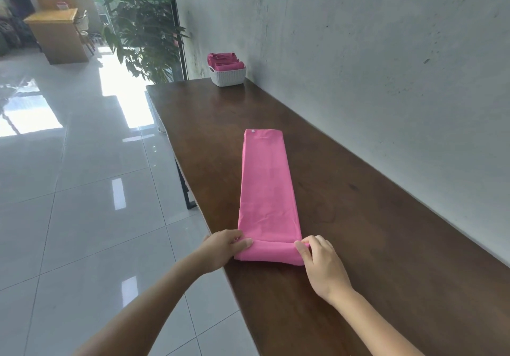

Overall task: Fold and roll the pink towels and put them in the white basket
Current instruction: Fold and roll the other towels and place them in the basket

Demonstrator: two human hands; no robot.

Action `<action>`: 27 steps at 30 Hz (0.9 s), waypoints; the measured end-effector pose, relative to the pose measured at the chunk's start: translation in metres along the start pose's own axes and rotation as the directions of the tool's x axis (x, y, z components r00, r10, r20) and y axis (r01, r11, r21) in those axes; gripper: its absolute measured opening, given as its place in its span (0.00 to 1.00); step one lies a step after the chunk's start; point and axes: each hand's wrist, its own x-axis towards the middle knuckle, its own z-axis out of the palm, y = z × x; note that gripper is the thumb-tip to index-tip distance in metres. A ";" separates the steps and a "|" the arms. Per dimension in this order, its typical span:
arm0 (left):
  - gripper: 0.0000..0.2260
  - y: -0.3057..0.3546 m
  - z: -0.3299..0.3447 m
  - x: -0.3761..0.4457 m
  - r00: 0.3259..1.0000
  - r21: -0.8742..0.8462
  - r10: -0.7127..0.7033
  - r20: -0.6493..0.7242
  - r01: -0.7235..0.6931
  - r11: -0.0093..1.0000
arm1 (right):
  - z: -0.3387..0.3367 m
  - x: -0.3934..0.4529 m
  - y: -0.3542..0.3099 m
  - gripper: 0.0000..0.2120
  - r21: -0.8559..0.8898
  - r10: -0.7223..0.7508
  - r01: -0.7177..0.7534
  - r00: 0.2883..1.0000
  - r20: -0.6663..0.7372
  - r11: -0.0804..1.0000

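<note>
A pink towel (266, 187) lies folded into a long narrow strip on the dark wooden table (358, 231), running away from me. Its near end is turned over into a short first roll (271, 252). My left hand (225, 248) pinches the left end of that roll. My right hand (317, 259) grips its right end with curled fingers. Far down the table against the wall stands the white basket (228, 77), holding several rolled pink towels (225, 61).
A grey concrete wall (372, 51) runs along the table's right side. The table's left edge drops to a glossy tiled floor (82, 190). A leafy potted plant (143, 35) stands beyond the far end, with a wooden counter (58, 35) further back.
</note>
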 end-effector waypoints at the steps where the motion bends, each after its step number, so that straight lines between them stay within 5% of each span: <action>1: 0.18 0.002 0.000 0.000 1.000 -0.005 -0.010 -0.004 0.010 1.000 | 0.000 0.002 -0.001 0.21 0.012 0.040 -0.041 0.999 0.020 0.999; 4: 0.12 0.010 0.008 -0.004 0.983 0.034 -0.009 -0.181 0.015 0.999 | 0.000 0.011 -0.005 0.17 0.055 0.141 -0.144 0.988 0.058 0.988; 7: 0.07 0.012 0.021 -0.012 0.875 0.035 0.083 -0.477 -0.075 0.997 | 0.002 0.019 -0.011 0.10 0.146 0.167 -0.165 0.986 -0.001 0.975; 9: 0.07 0.008 0.028 -0.015 0.829 0.064 0.164 -0.535 -0.154 0.986 | 0.003 0.024 -0.015 0.08 0.189 0.183 -0.175 0.983 -0.026 0.966; 17: 0.16 -0.010 0.041 -0.019 0.801 0.223 0.314 -0.509 -0.229 0.948 | 0.001 0.042 -0.024 0.10 0.214 0.316 -0.308 0.949 -0.006 0.927; 22: 0.08 -0.003 0.030 -0.007 0.811 0.153 0.254 -0.527 -0.204 0.967 | 0.000 0.027 -0.022 0.13 0.208 0.179 -0.140 0.967 -0.183 0.968; 27: 0.09 -0.001 0.015 0.002 0.899 0.134 0.166 -0.406 -0.121 0.984 | 0.002 0.004 -0.013 0.16 0.114 0.003 0.015 0.987 -0.161 0.993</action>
